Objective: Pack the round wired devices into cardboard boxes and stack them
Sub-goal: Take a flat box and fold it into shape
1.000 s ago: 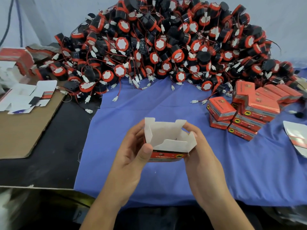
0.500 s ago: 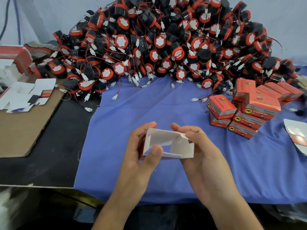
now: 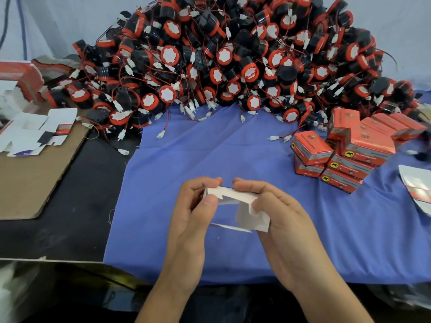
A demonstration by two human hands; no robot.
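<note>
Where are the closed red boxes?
In the head view, the closed red boxes are stacked on the right side of the blue cloth, right at the edge of the big pile of round devices.

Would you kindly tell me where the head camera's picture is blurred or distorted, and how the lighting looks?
Head view: the light is soft and even, with no glare or hard shadows; the cardboard box, left hand and right hand are fairly sharp; the stacked flat blanks at the left edge and the bottom-left corner are smeared; wide-angle stretching shows toward the corners.
</note>
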